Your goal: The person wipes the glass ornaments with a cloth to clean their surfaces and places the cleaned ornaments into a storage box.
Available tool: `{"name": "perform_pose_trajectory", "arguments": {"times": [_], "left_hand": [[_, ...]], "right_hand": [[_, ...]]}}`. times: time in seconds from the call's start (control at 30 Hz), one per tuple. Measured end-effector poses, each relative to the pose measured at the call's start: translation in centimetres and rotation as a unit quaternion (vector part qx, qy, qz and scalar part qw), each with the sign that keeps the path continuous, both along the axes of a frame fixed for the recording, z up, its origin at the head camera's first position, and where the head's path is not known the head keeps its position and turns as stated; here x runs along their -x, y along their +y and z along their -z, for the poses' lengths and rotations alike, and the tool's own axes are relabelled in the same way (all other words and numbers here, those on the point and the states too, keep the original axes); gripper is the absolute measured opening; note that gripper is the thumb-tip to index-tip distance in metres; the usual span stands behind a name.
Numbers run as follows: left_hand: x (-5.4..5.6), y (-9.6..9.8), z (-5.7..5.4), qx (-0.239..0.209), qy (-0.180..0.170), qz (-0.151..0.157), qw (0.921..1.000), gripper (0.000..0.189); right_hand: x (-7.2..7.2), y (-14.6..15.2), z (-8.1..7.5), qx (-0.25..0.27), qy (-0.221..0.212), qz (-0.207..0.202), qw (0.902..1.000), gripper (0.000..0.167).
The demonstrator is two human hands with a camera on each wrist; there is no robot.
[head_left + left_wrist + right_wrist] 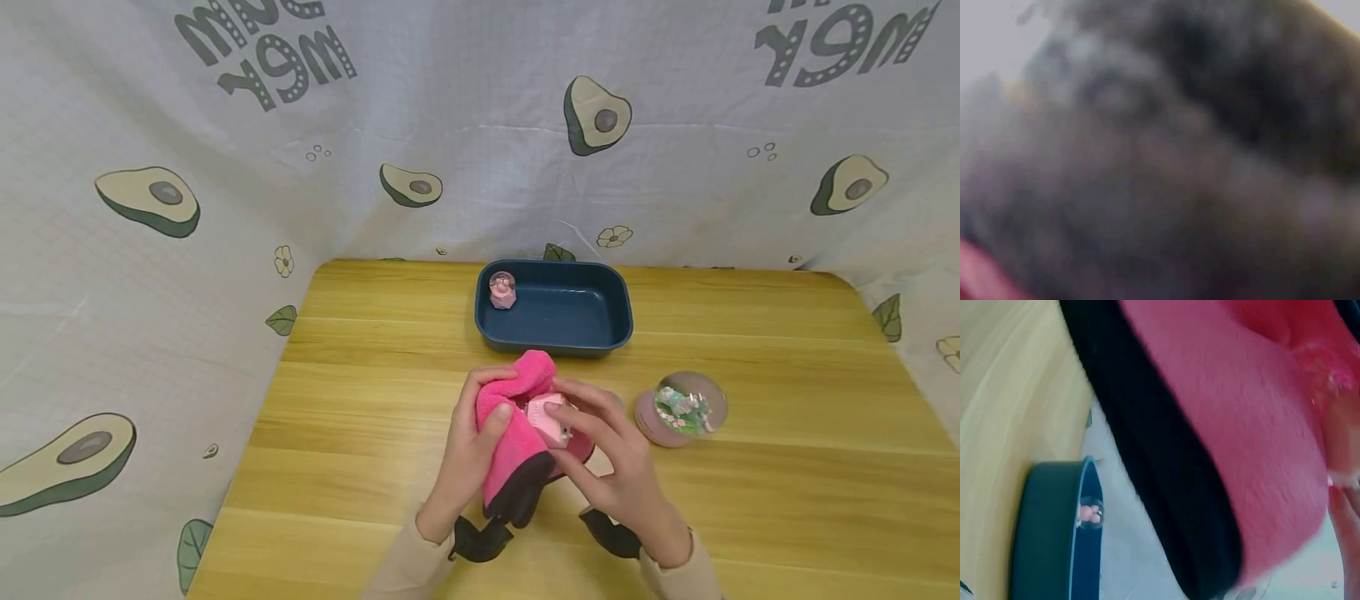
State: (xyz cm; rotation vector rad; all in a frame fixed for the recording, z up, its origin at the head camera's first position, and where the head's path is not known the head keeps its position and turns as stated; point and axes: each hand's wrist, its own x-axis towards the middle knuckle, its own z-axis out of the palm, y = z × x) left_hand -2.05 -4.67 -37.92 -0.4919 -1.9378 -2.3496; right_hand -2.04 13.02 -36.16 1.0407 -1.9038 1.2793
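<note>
My left hand [467, 454] grips a bright pink cloth [504, 446] with a dark trim, its thumb lying over the fabric. A small pink faceted base [546, 419], like that of a mini snow globe, is pinched by my right hand [621, 458]. Cloth lies around the lower and left sides of this piece, hiding the rest of it. Close to the right wrist camera, the pink cloth [1229, 419] and its black band fill much of the view. A dark blur [1147, 187] covers most of the left wrist view.
Beyond the hands stands a dark blue tray [562, 312] with a mini pink snow globe [502, 290] in its left corner. A larger snow globe [686, 408] is tilted on the wooden table [780, 467], right of the right hand. A printed curtain [480, 100] surrounds the table.
</note>
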Motion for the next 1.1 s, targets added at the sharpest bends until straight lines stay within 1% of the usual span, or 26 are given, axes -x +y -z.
{"name": "perform_pose_trajectory", "arguments": {"times": [0.07, 0.1, 0.17, 0.23, 0.33, 0.43, 0.47, 0.53, 0.63, 0.67, 0.7, 0.73, 0.77, 0.83, 0.9, 0.97, 1.03, 1.1], "left_hand": [[0.0, 0.1, -0.1, 0.008, 0.008, -0.018, 0.9998, 0.036], [0.0, 0.2, -0.2, 0.014, 0.018, -0.026, 0.9994, 0.035], [0.0, 0.3, -0.3, 0.030, 0.047, -0.038, 0.9977, 0.034], [0.0, 0.4, -0.4, 0.052, 0.083, -0.044, 0.9942, 0.034], [0.1, 0.4, -0.5, 0.084, 0.144, -0.053, 0.9847, 0.034], [0.2, 0.3, -0.4, 0.113, 0.195, -0.060, 0.9724, 0.033], [0.3, 0.2, -0.3, 0.121, 0.210, -0.061, 0.9682, 0.033], [0.4, 0.1, -0.3, 0.140, 0.243, -0.061, 0.9580, 0.032], [0.5, 0.1, -0.3, 0.159, 0.288, -0.057, 0.9428, 0.031], [0.5, 0.1, -0.3, 0.161, 0.297, -0.058, 0.9394, 0.031], [0.5, 0.1, -0.2, 0.159, 0.303, -0.060, 0.9376, 0.030], [0.6, 0.2, -0.2, 0.155, 0.304, -0.064, 0.9377, 0.029], [0.6, 0.2, -0.2, 0.148, 0.300, -0.069, 0.9397, 0.029], [0.6, 0.3, -0.1, 0.131, 0.281, -0.080, 0.9472, 0.028], [0.5, 0.3, -0.1, 0.109, 0.247, -0.086, 0.9592, 0.028], [0.4, 0.2, -0.2, 0.089, 0.206, -0.085, 0.9709, 0.029], [0.3, 0.0, -0.3, 0.074, 0.170, -0.081, 0.9793, 0.029], [0.1, -0.1, -0.4, 0.061, 0.142, -0.074, 0.9852, 0.029]], "right_hand": [[0.0, 0.2, -0.2, 0.002, -0.002, -0.008, 1.0000, 0.038], [0.0, 0.2, -0.3, 0.005, -0.001, -0.009, 0.9999, 0.038], [0.0, 0.2, -0.4, 0.016, -0.001, -0.009, 0.9998, 0.040], [0.0, 0.1, -0.5, 0.030, -0.007, 0.000, 0.9995, 0.043], [-0.2, -0.1, -0.2, 0.058, -0.026, 0.010, 0.9979, 0.047], [-0.5, -0.2, 0.5, 0.087, -0.079, 0.013, 0.9931, 0.050], [-0.6, -0.3, 0.8, 0.099, -0.100, 0.010, 0.9900, 0.050], [-0.9, -0.3, 1.1, 0.121, -0.152, 0.013, 0.9809, 0.047], [-1.4, -0.4, 1.2, 0.148, -0.225, 0.030, 0.9626, 0.032], [-1.6, -0.4, 1.1, 0.152, -0.244, 0.038, 0.9570, 0.028], [-1.7, -0.5, 1.0, 0.151, -0.259, 0.047, 0.9529, 0.025], [-1.8, -0.5, 0.8, 0.142, -0.268, 0.055, 0.9513, 0.024], [-1.8, -0.5, 0.7, 0.129, -0.268, 0.062, 0.9527, 0.025], [-1.7, -0.6, 0.5, 0.099, -0.242, 0.070, 0.9628, 0.031], [-1.4, -0.6, 0.3, 0.075, -0.182, 0.064, 0.9783, 0.042], [-1.0, -0.7, 0.1, 0.063, -0.113, 0.046, 0.9906, 0.049], [-0.8, -0.9, -0.6, 0.059, -0.050, 0.014, 0.9969, 0.047], [-0.5, -0.9, -0.9, 0.051, -0.007, -0.014, 0.9986, 0.038]]}}
